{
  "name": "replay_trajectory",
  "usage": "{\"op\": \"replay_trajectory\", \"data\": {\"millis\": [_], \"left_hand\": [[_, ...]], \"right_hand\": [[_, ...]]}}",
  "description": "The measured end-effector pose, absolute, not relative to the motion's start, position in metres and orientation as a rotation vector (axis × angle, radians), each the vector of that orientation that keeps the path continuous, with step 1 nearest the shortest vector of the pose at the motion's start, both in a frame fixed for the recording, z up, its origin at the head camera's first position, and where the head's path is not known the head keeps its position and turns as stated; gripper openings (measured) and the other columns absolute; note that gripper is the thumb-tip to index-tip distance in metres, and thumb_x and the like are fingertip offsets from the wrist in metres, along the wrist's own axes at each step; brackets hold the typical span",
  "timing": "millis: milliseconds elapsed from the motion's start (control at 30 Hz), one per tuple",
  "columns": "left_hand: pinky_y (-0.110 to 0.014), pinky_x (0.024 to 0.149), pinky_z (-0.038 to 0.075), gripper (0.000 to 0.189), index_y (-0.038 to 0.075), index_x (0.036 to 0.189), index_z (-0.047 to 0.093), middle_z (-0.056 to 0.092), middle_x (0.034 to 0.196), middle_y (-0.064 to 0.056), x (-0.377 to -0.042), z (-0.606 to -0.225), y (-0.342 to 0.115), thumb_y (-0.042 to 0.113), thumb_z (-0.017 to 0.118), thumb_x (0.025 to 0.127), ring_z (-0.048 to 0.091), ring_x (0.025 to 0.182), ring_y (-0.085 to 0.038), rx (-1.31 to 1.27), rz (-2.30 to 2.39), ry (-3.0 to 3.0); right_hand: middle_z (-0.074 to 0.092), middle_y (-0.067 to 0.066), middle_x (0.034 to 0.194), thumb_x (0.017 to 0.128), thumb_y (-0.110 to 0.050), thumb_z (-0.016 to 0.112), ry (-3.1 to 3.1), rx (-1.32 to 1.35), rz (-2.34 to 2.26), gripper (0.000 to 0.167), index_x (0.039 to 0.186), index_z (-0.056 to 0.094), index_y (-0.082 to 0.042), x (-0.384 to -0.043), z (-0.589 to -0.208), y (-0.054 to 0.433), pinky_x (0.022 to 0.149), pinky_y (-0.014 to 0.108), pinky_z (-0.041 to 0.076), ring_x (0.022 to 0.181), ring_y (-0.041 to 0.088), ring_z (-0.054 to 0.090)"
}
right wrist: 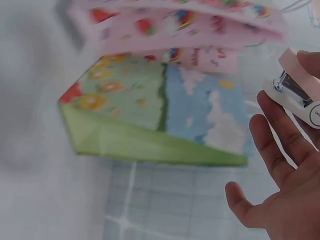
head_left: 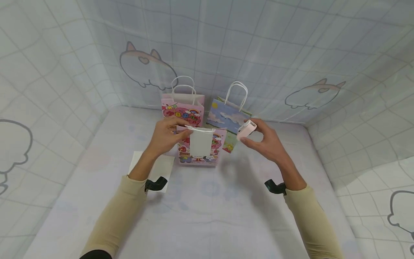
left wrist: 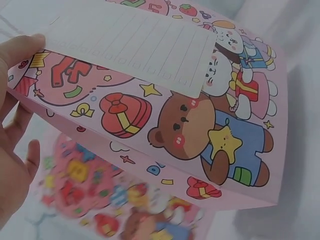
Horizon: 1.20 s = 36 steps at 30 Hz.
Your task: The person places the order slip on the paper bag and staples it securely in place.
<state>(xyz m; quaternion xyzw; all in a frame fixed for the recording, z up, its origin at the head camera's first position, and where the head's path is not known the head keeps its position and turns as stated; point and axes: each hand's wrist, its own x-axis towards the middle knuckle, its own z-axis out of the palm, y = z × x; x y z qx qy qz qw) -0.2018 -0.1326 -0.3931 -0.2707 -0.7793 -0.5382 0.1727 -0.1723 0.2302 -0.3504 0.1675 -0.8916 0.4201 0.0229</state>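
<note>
In the head view, my left hand [head_left: 166, 136] pinches the top edge of a pink cartoon gift bag [head_left: 184, 159] together with a white paper slip [head_left: 201, 144]. The slip lies flat over the bag's front; the left wrist view shows printed lines on this slip [left wrist: 135, 47] and a bear on the bag [left wrist: 187, 132]. A small pink and white stapler [head_left: 247, 130] is held between the thumb and fingers of my right hand [head_left: 267, 142], to the right of the bag and apart from it. Up close, the stapler [right wrist: 300, 85] has a gap between its arms.
Behind stands another pink gift bag [head_left: 182, 108] with white handles. A blue and green gift bag [head_left: 226, 115] with flowers and clouds leans to its right. White paper [head_left: 165, 169] lies on the table [head_left: 210, 216] under my left forearm. Patterned curtains [head_left: 207, 54] surround the table.
</note>
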Motion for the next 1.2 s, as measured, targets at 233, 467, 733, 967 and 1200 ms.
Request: {"op": "replay_trajectory", "data": {"millis": [233,467,733,967,1200], "left_hand": [[-0.022,0.083,0.047,0.02,0.0,0.098,0.076,0.072,0.092,0.008,-0.187,-0.366,-0.17,-0.007,0.081,0.079,0.061,0.086,-0.002,-0.637,-1.518,-2.158],[-0.023,0.085,0.043,0.015,-0.006,0.095,0.072,0.071,0.089,0.013,-0.181,-0.352,-0.213,-0.008,0.078,0.081,0.061,0.09,-0.008,-0.523,-1.57,-2.093],[-0.024,0.08,0.044,0.014,-0.012,0.094,0.072,0.075,0.086,0.008,-0.182,-0.342,-0.261,-0.008,0.077,0.081,0.061,0.09,-0.011,-0.406,-1.562,-1.936],[-0.022,0.082,0.047,0.02,-0.025,0.088,0.065,0.076,0.083,0.0,-0.178,-0.336,-0.298,-0.011,0.075,0.078,0.066,0.085,-0.014,-0.345,-1.601,-1.722],[-0.022,0.079,0.045,0.02,-0.016,0.09,0.072,0.074,0.08,0.001,-0.192,-0.356,-0.334,-0.003,0.081,0.078,0.064,0.079,-0.009,-0.098,-1.494,-1.755]], "right_hand": [[0.066,0.006,0.118,0.088,-0.042,0.077,-2.867,0.455,1.259,0.071,0.149,0.04,-0.034,-0.166,-0.373,0.253,0.081,0.051,0.049,0.112,0.031,0.061],[0.067,0.011,0.113,0.085,-0.048,0.079,-2.975,0.311,1.24,0.067,0.137,0.042,-0.025,-0.158,-0.399,0.277,0.071,0.04,0.048,0.097,0.029,0.062],[0.064,0.015,0.103,0.084,-0.053,0.078,-3.085,0.123,1.192,0.061,0.122,0.048,-0.016,-0.153,-0.42,0.294,0.063,0.035,0.043,0.081,0.025,0.054],[0.065,0.014,0.098,0.083,-0.058,0.076,-3.144,0.067,1.158,0.066,0.124,0.05,-0.013,-0.153,-0.437,0.308,0.059,0.033,0.039,0.073,0.023,0.05],[0.065,0.017,0.111,0.084,-0.057,0.075,-3.175,-0.004,1.221,0.065,0.125,0.05,-0.013,-0.151,-0.459,0.317,0.065,0.033,0.044,0.085,0.027,0.056]]}}
